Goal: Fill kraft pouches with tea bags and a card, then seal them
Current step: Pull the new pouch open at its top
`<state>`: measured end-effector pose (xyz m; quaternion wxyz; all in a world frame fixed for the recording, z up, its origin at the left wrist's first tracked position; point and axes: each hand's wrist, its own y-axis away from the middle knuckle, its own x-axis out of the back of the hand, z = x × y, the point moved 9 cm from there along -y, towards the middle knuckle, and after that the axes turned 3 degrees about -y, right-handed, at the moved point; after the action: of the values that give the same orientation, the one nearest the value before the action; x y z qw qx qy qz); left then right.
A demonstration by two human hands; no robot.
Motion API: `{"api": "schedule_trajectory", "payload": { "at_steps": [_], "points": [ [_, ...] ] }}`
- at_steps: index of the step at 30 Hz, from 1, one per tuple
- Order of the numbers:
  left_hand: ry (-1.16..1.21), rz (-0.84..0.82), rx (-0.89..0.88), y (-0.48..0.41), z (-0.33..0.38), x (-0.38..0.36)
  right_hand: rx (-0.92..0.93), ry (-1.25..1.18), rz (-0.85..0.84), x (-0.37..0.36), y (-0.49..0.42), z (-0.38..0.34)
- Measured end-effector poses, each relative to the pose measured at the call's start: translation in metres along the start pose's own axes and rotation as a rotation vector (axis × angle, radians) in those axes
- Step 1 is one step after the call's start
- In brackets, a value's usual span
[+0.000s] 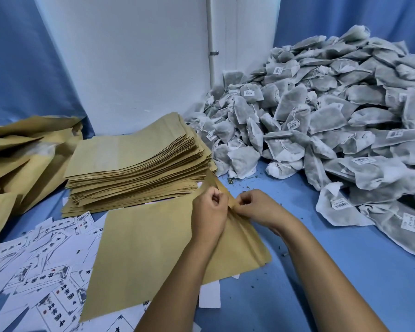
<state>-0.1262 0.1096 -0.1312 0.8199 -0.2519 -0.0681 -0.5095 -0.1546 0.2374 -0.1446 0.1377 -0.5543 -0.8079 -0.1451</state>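
Kraft pouch (153,248) — both hands (210,212) (256,206) pinch its top edge.

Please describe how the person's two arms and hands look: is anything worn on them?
Both forearms are bare up to the frame's edge, with no sleeves visible. The left hand and right hand wear no gloves; no rings, watch or bracelet are visible. Nails look short.

A: Item one?
B: Pouch (149,255), kraft brown, flat, lying on blue tabletop over the cards; its right edge is lifted and pinched.

A: Spare pouches?
B: Stack (134,161), flat, fanned, just behind it.

A: Tea bags?
B: Heap (321,121), grey-white mesh, strings and barcode tags, piled at right against the wall.

A: Cards?
B: Cards (41,267), white, black printed characters, scattered loosely at lower left.
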Motion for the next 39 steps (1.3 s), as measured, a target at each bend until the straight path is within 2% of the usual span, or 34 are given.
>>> {"api": "schedule_trajectory", "payload": {
  "at_steps": [3, 7, 12, 18, 24, 32, 39],
  "points": [
    [-0.153, 0.094, -0.275, 0.006, 0.036, 0.015, 0.063, -0.126, 0.051, 0.007, 0.003, -0.010],
    [-0.472, -0.037, -0.596, 0.016, 0.059, 0.002, 0.082, -0.201, 0.078, 0.000, 0.005, -0.012],
    [-0.524, -0.039, -0.569, 0.012, 0.051, 0.005, -0.150, -0.475, 0.084, -0.013, 0.003, 0.014],
    [-0.582, -0.036, -0.600, 0.009, 0.047, 0.005, -0.194, -0.656, 0.052, -0.021, 0.005, 0.016],
    [-0.472, -0.062, -0.626, 0.008, 0.057, 0.006, -0.145, -0.594, 0.063, -0.024, 0.006, 0.007],
    [-0.496, -0.065, -0.679, 0.009, 0.062, 0.011, -0.116, -0.400, 0.148, -0.019, 0.007, -0.003],
    [-0.425, -0.094, -0.658, 0.008, 0.062, 0.014, -0.172, -0.428, 0.123, -0.024, 0.010, 0.001]
  ]
}}
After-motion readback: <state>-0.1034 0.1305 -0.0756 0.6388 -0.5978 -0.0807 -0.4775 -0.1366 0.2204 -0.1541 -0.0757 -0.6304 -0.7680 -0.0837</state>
